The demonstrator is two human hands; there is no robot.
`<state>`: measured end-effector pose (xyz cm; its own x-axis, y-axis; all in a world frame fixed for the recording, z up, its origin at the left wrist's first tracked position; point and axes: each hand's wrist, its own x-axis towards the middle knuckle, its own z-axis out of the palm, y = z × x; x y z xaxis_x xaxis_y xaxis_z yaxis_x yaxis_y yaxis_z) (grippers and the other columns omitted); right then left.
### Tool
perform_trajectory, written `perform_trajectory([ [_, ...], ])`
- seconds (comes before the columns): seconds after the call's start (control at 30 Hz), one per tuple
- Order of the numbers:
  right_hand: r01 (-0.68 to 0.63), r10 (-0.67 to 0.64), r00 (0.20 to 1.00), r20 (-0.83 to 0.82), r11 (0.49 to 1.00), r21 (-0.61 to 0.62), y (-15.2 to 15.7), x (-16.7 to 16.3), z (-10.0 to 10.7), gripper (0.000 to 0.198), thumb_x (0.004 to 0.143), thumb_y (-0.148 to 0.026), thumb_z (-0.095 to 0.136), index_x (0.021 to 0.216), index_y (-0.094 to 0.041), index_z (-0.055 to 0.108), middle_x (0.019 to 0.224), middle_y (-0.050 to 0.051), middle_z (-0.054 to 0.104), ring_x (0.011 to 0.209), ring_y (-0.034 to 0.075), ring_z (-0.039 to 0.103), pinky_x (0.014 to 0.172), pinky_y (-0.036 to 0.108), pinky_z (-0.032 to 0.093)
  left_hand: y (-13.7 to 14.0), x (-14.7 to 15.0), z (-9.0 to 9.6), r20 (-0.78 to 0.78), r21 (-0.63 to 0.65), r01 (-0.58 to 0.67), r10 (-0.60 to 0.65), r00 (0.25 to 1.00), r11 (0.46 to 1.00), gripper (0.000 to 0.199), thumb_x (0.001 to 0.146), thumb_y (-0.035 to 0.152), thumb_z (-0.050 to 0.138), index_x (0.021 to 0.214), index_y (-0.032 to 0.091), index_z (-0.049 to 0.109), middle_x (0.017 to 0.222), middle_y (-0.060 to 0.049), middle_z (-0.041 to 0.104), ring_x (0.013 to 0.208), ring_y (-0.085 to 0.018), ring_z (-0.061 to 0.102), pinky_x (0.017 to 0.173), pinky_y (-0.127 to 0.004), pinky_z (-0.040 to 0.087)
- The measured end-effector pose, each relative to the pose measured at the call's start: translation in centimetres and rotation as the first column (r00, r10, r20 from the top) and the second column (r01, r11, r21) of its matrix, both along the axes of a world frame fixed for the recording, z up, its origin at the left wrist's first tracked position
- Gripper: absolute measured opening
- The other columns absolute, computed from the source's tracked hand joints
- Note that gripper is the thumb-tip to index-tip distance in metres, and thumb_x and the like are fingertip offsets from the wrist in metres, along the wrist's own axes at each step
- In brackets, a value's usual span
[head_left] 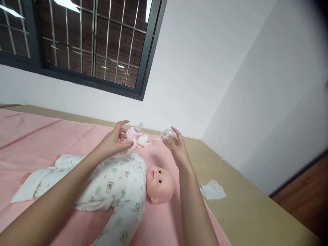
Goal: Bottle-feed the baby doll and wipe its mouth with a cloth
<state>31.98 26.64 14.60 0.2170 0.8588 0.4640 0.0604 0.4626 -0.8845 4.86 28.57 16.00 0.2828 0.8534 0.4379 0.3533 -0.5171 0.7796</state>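
Note:
My left hand (122, 138) is closed around a pink baby bottle (132, 135), its clear teat bare and tilted up to the right. In my right hand (176, 143) is a clear dome-shaped bottle cap (167, 134), held by the fingers a short way right of the bottle. Below both hands a baby doll (161, 184) lies on its back, head to the right, dressed in a white printed outfit (110, 181). My left forearm hides part of the doll's body. Behind the bottle, a small white cloth-like item (144, 140) lies on the pink sheet.
The pink sheet (25, 136) covers much of a wooden surface (246, 205). A folded white cloth (213, 190) lies on the wood at the right. A white wall (184, 85) and a barred window (102, 44) stand behind.

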Motion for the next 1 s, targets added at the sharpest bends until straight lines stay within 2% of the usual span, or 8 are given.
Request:
perform_trajectory([
  [0.13, -0.074, 0.079, 0.996, -0.032, 0.990, 0.123, -2.4, -4.4, 1.8, 0.064, 0.074, -0.043, 0.075, 0.131, -0.034, 0.048, 0.127, 0.004, 0.059, 0.118, 0.021, 0.058, 0.107, 0.043, 0.043, -2.1, 1.1, 0.2, 0.000, -0.040, 0.166, -0.166, 0.986, 0.985, 0.078, 0.070, 0.035, 0.063, 0.140, 0.024, 0.032, 0.115, -0.007, 0.061, 0.098, -0.021, 0.062, 0.080, -0.033, 0.050],
  [0.27, -0.138, 0.136, 0.990, 0.028, 0.984, 0.113, -3.0, -7.0, 1.5, 0.062, 0.074, -0.042, 0.075, 0.130, -0.033, 0.050, 0.128, 0.005, 0.058, 0.112, 0.021, 0.059, 0.101, 0.042, 0.048, -2.6, 1.3, 0.0, -0.038, -0.009, 0.193, -0.194, 0.980, 0.981, 0.078, 0.070, 0.034, 0.064, 0.140, 0.026, 0.032, 0.114, -0.006, 0.062, 0.099, -0.022, 0.062, 0.086, -0.035, 0.049],
  [0.43, -0.236, 0.232, 0.970, 0.073, 0.971, 0.046, -3.2, -9.2, 0.8, 0.067, 0.071, -0.042, 0.077, 0.132, -0.036, 0.048, 0.130, 0.004, 0.053, 0.112, 0.022, 0.057, 0.093, 0.039, 0.052, -2.7, 1.2, 0.2, -0.074, 0.033, 0.101, -0.099, 0.992, 0.994, 0.077, 0.071, 0.038, 0.064, 0.140, 0.026, 0.033, 0.112, -0.006, 0.064, 0.097, -0.023, 0.064, 0.082, -0.036, 0.050],
  [0.6, -0.284, 0.284, 0.959, -0.021, 0.959, -0.009, -3.4, -11.2, 0.0, 0.105, 0.062, -0.046, 0.082, 0.144, -0.044, 0.016, 0.131, 0.005, 0.049, 0.107, 0.023, 0.060, 0.083, 0.042, 0.057, -3.0, 1.5, 0.1, -0.205, 0.216, -0.023, 0.068, 0.976, 0.976, 0.082, 0.070, 0.035, 0.063, 0.144, 0.023, 0.030, 0.115, -0.008, 0.064, 0.095, -0.027, 0.065, 0.080, -0.039, 0.050],
  [0.7, -0.233, 0.233, 0.972, -0.003, 0.972, 0.001, -3.2, -11.1, -0.2, 0.099, 0.064, -0.045, 0.080, 0.141, -0.040, 0.019, 0.124, 0.005, 0.052, 0.102, 0.021, 0.061, 0.084, 0.040, 0.056, -2.8, 2.0, -0.5, -0.231, 0.276, -0.046, 0.113, 0.966, 0.960, 0.077, 0.072, 0.034, 0.062, 0.143, 0.022, 0.033, 0.113, -0.008, 0.065, 0.098, -0.028, 0.064, 0.084, -0.041, 0.049],
  [0.8, -0.129, 0.125, 0.989, 0.074, 0.990, 0.054, -2.6, -9.7, 0.0, 0.085, 0.067, -0.042, 0.077, 0.137, -0.036, 0.029, 0.121, 0.005, 0.053, 0.100, 0.019, 0.061, 0.085, 0.036, 0.054, -2.4, 2.3, -1.2, -0.235, 0.286, -0.011, 0.081, 0.969, 0.958, 0.078, 0.074, 0.042, 0.066, 0.142, 0.021, 0.033, 0.120, -0.010, 0.063, 0.112, -0.030, 0.058, 0.092, -0.043, 0.046],
  [0.93, 0.080, -0.099, 0.988, 0.117, 0.985, 0.156, -1.1, -5.7, 0.3, 0.081, 0.068, -0.040, 0.074, 0.136, -0.033, 0.031, 0.118, 0.005, 0.055, 0.098, 0.018, 0.060, 0.085, 0.033, 0.052, -3.4, 2.7, -0.8, -0.246, 0.270, 0.041, 0.028, 0.969, 0.962, 0.074, 0.082, 0.049, 0.060, 0.145, 0.023, 0.031, 0.136, -0.012, 0.054, 0.124, -0.032, 0.049, 0.098, -0.045, 0.043],
  [1.0, 0.213, -0.239, 0.962, 0.134, 0.960, 0.184, -0.2, -3.1, 0.1, 0.079, 0.067, -0.038, 0.073, 0.135, -0.032, 0.032, 0.119, 0.005, 0.055, 0.096, 0.018, 0.060, 0.082, 0.032, 0.052, -5.2, 3.1, -0.5, -0.279, 0.204, 0.134, -0.074, 0.957, 0.970, 0.063, 0.086, 0.043, 0.055, 0.143, 0.024, 0.038, 0.133, -0.010, 0.057, 0.120, -0.031, 0.052, 0.097, -0.044, 0.044],
])
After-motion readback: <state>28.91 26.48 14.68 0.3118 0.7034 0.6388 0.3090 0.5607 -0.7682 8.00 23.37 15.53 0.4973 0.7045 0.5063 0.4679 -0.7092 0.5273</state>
